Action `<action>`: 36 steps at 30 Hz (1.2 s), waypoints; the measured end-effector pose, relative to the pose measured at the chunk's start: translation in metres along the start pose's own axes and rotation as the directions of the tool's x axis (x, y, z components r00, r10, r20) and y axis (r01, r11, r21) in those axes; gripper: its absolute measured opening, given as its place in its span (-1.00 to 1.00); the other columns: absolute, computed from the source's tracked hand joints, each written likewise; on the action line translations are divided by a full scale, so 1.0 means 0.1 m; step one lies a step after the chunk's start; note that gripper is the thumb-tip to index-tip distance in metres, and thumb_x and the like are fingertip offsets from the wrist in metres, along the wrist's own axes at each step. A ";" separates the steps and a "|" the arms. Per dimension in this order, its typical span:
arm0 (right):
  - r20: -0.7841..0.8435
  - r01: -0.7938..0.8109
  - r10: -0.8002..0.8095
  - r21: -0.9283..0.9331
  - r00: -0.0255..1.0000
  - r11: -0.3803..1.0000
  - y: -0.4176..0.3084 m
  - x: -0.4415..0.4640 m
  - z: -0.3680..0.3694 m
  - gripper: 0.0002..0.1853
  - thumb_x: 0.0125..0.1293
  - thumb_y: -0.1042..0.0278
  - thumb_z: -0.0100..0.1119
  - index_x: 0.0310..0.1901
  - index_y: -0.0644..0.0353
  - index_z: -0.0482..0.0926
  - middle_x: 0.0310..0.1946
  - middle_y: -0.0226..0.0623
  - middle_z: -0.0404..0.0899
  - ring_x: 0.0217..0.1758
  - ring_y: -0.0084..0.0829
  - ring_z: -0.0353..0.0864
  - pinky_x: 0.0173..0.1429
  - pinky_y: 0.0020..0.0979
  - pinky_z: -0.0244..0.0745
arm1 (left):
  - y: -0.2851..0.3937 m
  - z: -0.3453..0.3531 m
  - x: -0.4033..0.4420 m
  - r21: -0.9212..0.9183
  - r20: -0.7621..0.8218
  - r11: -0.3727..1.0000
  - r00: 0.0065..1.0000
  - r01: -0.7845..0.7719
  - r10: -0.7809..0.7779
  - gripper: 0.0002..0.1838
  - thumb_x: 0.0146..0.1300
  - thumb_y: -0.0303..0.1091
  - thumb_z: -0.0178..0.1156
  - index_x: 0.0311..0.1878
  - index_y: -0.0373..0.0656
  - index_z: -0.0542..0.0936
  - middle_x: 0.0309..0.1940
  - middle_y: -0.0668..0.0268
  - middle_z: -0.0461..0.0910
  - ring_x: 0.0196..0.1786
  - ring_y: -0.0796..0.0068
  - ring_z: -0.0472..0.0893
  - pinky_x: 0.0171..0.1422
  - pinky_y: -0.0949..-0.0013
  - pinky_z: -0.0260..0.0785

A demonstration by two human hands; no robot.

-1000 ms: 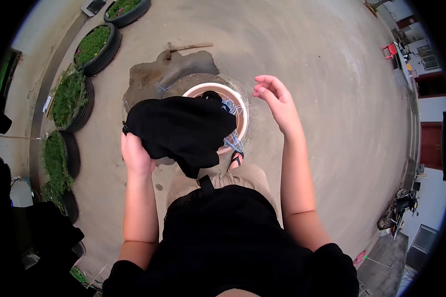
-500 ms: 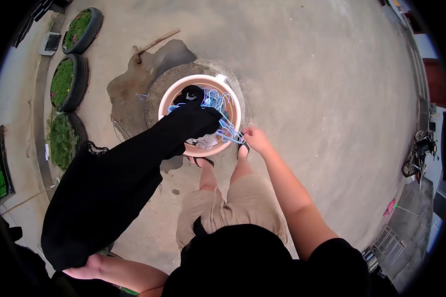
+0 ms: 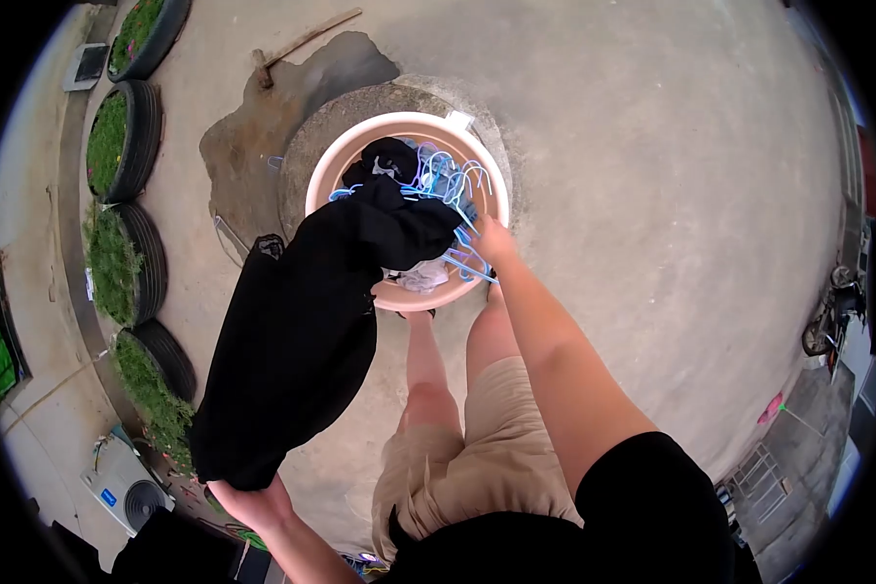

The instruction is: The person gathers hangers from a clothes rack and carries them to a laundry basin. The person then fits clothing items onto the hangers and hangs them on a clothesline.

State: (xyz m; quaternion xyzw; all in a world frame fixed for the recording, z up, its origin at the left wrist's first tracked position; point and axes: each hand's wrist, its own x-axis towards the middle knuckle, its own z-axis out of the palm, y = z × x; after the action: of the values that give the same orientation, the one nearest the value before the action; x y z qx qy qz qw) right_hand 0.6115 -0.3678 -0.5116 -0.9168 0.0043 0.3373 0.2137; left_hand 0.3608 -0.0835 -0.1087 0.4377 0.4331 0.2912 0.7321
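My left hand (image 3: 253, 504) is closed on the lower end of a long black garment (image 3: 292, 341) with a bit of lace trim, which stretches up to a pink-beige basin (image 3: 323, 175). The garment's far end lies over the basin on blue plastic hangers (image 3: 469, 255). At the basin's right rim, my right hand (image 3: 494, 241) is closed on a hanger, its fingertips partly hidden. Inside the basin are a balled black cloth (image 3: 389, 156), a pale grey cloth (image 3: 423, 276) and bluish clothes.
The basin rests on a round concrete slab (image 3: 307, 146) beside a wet patch (image 3: 238, 146). A wooden-handled tool (image 3: 311, 37) lies beyond. Tyre planters (image 3: 144, 141) line the left, near an air-conditioner unit (image 3: 131, 492). A motorcycle (image 3: 832, 311) stands far right.
My left hand has moved right and nearer the basin, so the black garment hangs more bunched. My right hand has moved up along the hangers at the rim. The view has shifted closer.
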 end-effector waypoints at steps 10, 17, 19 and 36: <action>0.039 0.056 -0.049 -0.212 0.998 0.976 0.04 0.12 0.11 -0.80 0.25 0.33 0.05 -0.12 0.12 0.57 -0.25 -0.07 0.65 -0.19 -0.03 0.67 -0.11 -0.07 0.58 | -0.29 -0.04 -0.13 0.025 -0.037 0.991 0.991 0.130 -0.129 -0.50 0.44 -0.09 -0.12 0.31 -0.17 0.38 0.27 0.25 0.43 0.29 0.28 0.42 0.38 0.22 0.24; -0.043 0.158 -0.161 -0.079 0.986 0.984 -0.43 -0.35 -0.43 -0.83 0.30 0.29 0.03 -0.21 0.14 0.57 -0.32 -0.09 0.64 -0.31 -0.13 0.68 -0.25 -0.15 0.57 | -0.11 0.03 -0.20 -0.088 -0.120 0.992 0.988 0.089 -0.099 -0.49 0.44 -0.09 -0.16 0.30 -0.21 0.38 0.24 0.17 0.44 0.27 0.24 0.44 0.34 0.23 0.28; 0.106 0.268 -0.307 0.281 0.946 0.921 -0.44 -0.43 -0.46 -0.85 0.31 0.32 0.01 -0.21 0.14 0.55 -0.38 -0.16 0.61 -0.36 -0.27 0.64 -0.29 -0.25 0.54 | -0.02 0.05 -0.22 -0.090 -0.168 0.992 0.981 0.084 -0.098 -0.50 0.44 -0.10 -0.13 0.30 -0.22 0.38 0.23 0.18 0.44 0.26 0.25 0.44 0.33 0.24 0.29; 0.456 -0.303 -0.180 0.789 0.872 0.534 -1.13 -2.39 -2.38 -0.80 0.49 0.11 -0.09 -0.09 0.02 0.42 -0.64 -0.62 0.12 -0.65 -0.69 0.10 -0.56 -0.55 0.17 | 0.80 -0.08 0.05 0.302 -0.131 0.935 0.963 -0.188 0.236 -0.64 0.46 -0.27 -0.12 0.14 -0.31 0.44 0.08 0.18 0.53 0.11 0.38 0.54 0.17 0.35 0.39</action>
State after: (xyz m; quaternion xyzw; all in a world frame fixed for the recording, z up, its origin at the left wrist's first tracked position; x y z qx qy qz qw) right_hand 0.5907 -0.3912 -0.1576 -0.5818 0.1460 0.5186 0.6093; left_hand 0.3525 -0.0408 -0.0413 0.5577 0.4799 0.3381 0.5868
